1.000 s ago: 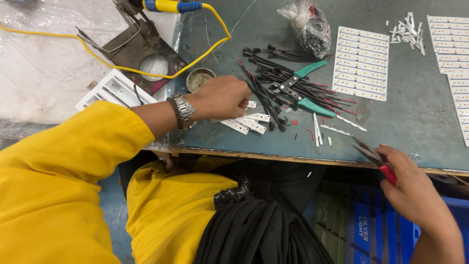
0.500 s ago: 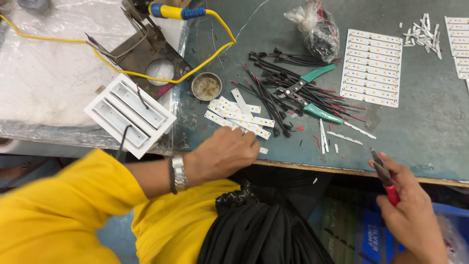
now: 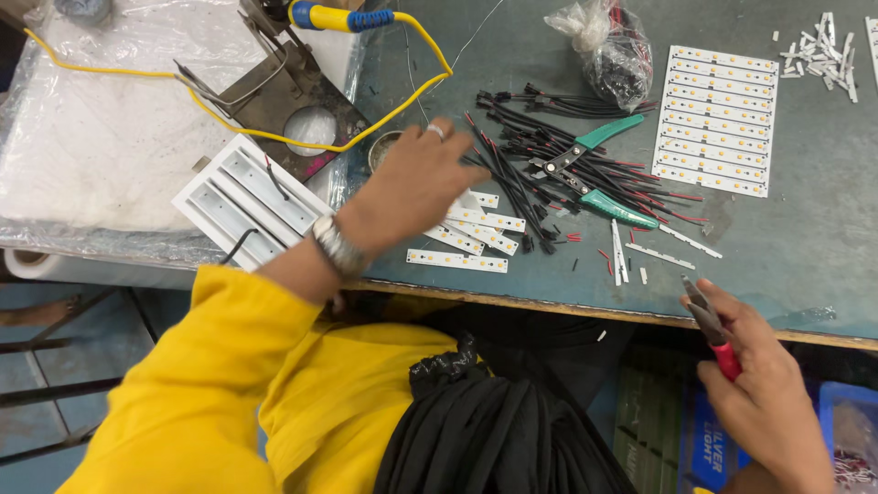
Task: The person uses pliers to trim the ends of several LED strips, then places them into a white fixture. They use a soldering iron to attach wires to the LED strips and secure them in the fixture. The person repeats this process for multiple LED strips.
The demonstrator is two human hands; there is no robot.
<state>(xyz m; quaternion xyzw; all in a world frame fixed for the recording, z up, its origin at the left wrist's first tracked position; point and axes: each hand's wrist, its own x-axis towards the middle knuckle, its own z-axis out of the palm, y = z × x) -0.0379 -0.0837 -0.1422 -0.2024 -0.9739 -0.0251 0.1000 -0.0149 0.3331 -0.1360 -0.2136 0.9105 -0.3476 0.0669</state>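
Observation:
My left hand (image 3: 412, 187), with a wristwatch and a yellow sleeve, reaches over the table with its fingers spread. It hovers above several small white LED strips (image 3: 462, 261), and its fingertips are close to a pile of black and red wires (image 3: 521, 174). Nothing shows in its grasp. Green-handled cutters (image 3: 599, 178) lie open on the wires. My right hand (image 3: 759, 393) is below the table's front edge, closed on red-handled pliers (image 3: 712, 327) that point up.
A white panel of LED strips (image 3: 718, 133) lies at the right, a plastic bag (image 3: 608, 46) behind the wires. At left are a white channel fixture (image 3: 242, 197), a metal stand (image 3: 274, 91), a soldering iron (image 3: 338, 16) with a yellow cable, and a small tin (image 3: 382, 146).
My left hand has moved from the table's front edge forward over the small strips toward the wires. My right hand with the pliers has stayed low at the right.

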